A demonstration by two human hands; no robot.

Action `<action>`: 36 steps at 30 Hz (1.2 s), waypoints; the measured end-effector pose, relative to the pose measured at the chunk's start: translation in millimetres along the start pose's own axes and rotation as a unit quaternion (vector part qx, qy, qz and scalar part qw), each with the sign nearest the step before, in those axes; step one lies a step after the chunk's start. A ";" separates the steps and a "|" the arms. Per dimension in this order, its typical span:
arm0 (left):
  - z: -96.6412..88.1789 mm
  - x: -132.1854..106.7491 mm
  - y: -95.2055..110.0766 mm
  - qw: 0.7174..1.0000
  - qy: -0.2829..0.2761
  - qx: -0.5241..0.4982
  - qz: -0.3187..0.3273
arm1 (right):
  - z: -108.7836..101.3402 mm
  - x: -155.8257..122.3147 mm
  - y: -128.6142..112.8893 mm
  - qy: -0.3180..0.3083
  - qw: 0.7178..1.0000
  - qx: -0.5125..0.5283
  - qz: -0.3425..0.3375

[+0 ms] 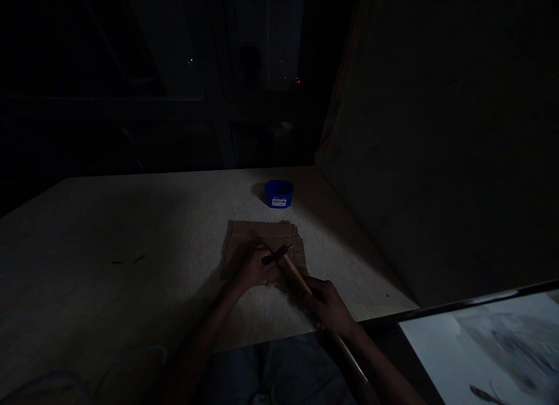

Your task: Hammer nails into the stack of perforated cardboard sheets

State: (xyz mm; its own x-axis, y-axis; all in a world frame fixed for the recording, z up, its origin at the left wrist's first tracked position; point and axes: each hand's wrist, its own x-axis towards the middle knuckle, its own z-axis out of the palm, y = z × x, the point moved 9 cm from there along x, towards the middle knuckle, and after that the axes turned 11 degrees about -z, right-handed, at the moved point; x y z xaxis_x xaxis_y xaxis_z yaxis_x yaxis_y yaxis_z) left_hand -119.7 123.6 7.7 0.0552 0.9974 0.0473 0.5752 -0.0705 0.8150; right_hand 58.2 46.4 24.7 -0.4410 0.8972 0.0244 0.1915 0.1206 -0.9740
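In the dim head view, my right hand (327,303) is wrapped round the wooden handle of a hammer (297,272). Its dark head lies over the fingers of my left hand (255,266). That left hand rests on a piece of corrugated brown cardboard (247,229) with ragged edges. Its fingers are curled in, partly hidden behind the hammer head, and whatever they may hold cannot be made out. The cardboard lies flat on a pale tabletop (192,218).
A blue plastic tub (278,195) with a white label stands behind the cardboard. Two thin dark pieces (138,258) lie to the left. A dark panel (437,160) rises along the right side. A white sheet (419,335) with grey smudges is at lower right.
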 end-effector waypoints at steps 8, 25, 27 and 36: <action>0.8 0.3 -6.8 0.999 -0.024 -0.036 -0.004 | -4.2 7.5 -9.8 0.020 0.999 -0.005 -0.031; -18.7 -9.1 -9.9 0.998 -0.026 -0.051 -0.021 | -32.1 22.3 11.0 0.120 0.983 0.133 0.035; -25.8 -12.3 -7.9 1.000 -0.004 -0.021 -0.015 | -35.5 37.1 18.4 0.127 0.979 0.156 0.019; -26.3 -11.0 -15.9 0.999 0.026 0.004 -0.021 | -35.8 70.7 45.9 0.125 0.967 0.221 0.002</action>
State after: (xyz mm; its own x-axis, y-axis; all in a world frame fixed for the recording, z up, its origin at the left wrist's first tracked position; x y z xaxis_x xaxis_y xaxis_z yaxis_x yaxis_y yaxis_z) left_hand -151.0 114.3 9.4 -0.0111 0.9990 0.0430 0.5831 -0.0285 0.8119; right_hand 67.1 130.6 -10.2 -0.2043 0.9787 0.0204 -0.2252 -0.0267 -0.9739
